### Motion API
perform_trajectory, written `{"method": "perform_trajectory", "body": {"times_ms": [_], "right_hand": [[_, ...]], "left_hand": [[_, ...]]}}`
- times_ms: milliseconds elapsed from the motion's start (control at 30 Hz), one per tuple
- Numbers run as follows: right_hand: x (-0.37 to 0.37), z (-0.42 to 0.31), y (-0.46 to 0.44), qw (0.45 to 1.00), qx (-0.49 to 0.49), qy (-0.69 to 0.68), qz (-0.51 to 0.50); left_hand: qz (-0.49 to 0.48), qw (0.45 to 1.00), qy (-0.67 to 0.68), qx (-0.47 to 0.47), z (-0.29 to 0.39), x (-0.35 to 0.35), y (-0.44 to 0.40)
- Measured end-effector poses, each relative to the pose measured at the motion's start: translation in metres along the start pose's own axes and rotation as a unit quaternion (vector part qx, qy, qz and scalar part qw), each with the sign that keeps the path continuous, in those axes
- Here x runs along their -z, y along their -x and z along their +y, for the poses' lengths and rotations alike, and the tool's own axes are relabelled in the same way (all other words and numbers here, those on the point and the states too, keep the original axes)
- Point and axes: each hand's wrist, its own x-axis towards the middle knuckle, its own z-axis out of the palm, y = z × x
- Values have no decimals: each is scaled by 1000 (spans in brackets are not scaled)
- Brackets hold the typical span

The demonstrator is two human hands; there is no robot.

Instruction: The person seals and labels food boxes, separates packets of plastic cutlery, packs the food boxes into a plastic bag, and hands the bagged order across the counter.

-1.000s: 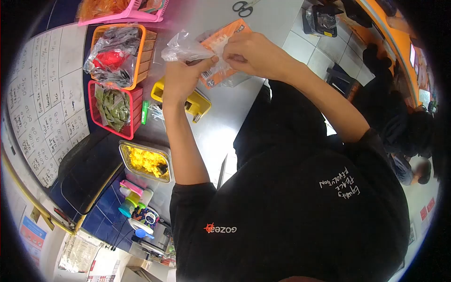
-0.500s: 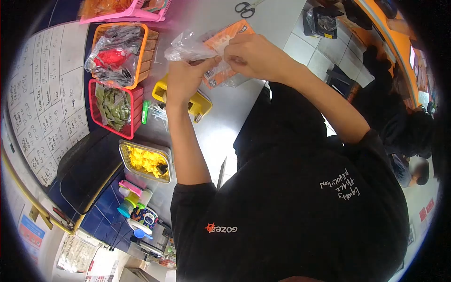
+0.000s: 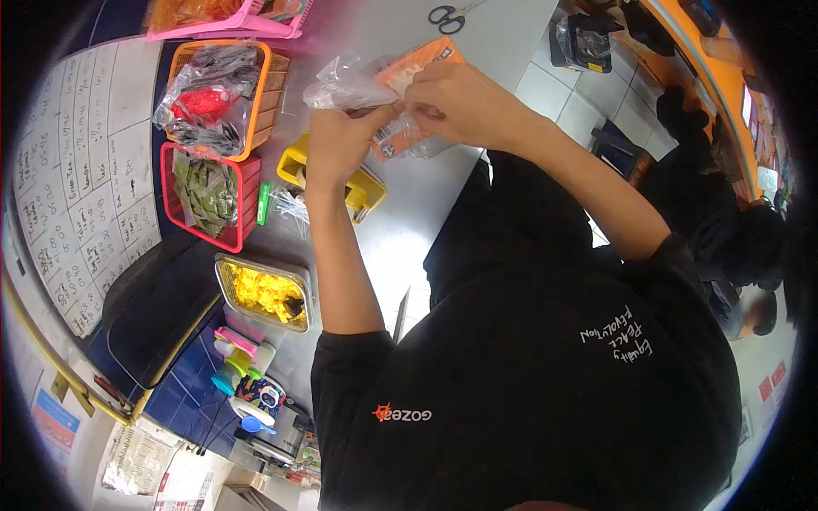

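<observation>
My left hand point(image 3: 341, 140) is closed on a crumpled clear plastic bag point(image 3: 345, 89), with the thumb stretched toward the right. Close beside it, my right hand point(image 3: 464, 102) has its fingers curled in a pinch at the bag's near end; the fingertips are partly hidden. Under the bag and both hands lies an orange and white printed packet or sheet point(image 3: 439, 53), on the metal counter point(image 3: 366, 264). A yellow plastic holder point(image 3: 366, 192) stands just below my left wrist, partly covered by the forearm.
Along the left are an orange basket point(image 3: 271, 94) of plastic bags, a red basket point(image 3: 250, 200) with bagged green leaves, and a metal tray point(image 3: 311, 294) of yellow food. A green lighter-like item point(image 3: 264, 203) lies beside the holder. Scissors point(image 3: 447, 17) rest at the far edge.
Both hands and the bag have shifted very slightly to the right. Their grip looks the same.
</observation>
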Motion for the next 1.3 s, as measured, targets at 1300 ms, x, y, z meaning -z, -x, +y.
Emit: {"method": "perform_trajectory", "body": {"times_ms": [1300], "right_hand": [[-42,-23,36,981,-6,-16,195]], "left_hand": [[32,994,81,72,-11,-4,-4]]}}
